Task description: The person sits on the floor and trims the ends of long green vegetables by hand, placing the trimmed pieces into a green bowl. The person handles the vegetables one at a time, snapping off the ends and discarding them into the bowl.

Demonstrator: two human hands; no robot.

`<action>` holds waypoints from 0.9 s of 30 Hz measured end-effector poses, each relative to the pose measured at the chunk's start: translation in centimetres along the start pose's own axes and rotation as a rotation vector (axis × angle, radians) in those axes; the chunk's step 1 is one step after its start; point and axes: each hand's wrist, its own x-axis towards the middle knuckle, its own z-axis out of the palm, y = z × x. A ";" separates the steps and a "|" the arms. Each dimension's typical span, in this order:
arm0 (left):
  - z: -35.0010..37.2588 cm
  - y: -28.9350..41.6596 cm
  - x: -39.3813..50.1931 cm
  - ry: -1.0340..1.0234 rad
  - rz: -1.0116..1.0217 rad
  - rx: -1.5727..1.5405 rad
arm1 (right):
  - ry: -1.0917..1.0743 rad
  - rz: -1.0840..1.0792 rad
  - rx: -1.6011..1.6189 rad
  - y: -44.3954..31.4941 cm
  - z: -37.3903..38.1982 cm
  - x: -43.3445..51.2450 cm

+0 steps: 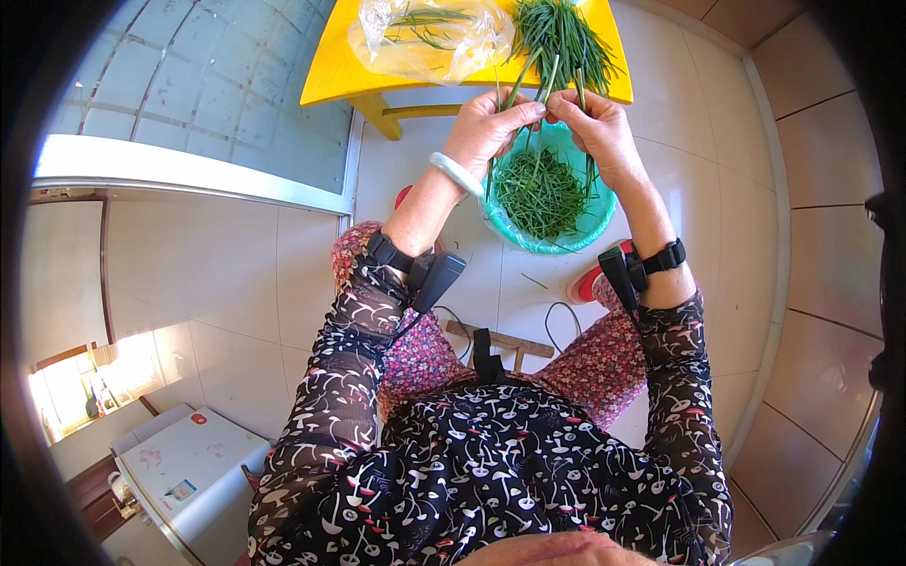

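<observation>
My left hand (pixel 492 122) pinches a few green garlic chive stalks (pixel 525 78) between thumb and fingers. Close against it, my right hand (pixel 593 126) also grips chive stalks, and the two thumbs nearly meet. Both hands are over the far rim of a green plastic basin (pixel 609 212) with a clear plastic liner. Inside the basin lies a heap of thin green chive pieces (pixel 541 194). Just beyond my right hand, a large bunch of chives (pixel 563 42) rests on a yellow stool (pixel 333 64). The fingertips are partly hidden behind the stalks.
A clear plastic bag (pixel 432 42) with some chives inside lies on the stool's left part. A loose green bit (pixel 534 281) is on the tiled floor (pixel 460 276). A framed glass panel (pixel 212 92) stands at left, a tiled wall (pixel 824 262) at right, and a white refrigerator (pixel 198 467) at lower left.
</observation>
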 end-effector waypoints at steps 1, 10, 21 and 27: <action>0.0 0.0 -0.1 -0.006 -0.006 0.002 | 0.002 -0.024 -0.004 0.0 0.0 0.0; -0.2 -0.1 -0.1 -0.011 0.007 0.052 | 0.021 -0.104 -0.086 0.6 0.1 0.1; -0.5 0.6 -0.3 -0.041 -0.121 -0.059 | -0.065 -0.062 -0.002 0.5 0.0 0.1; -0.7 0.5 -0.2 -0.077 -0.126 -0.045 | -0.096 0.105 0.395 0.3 -0.9 0.3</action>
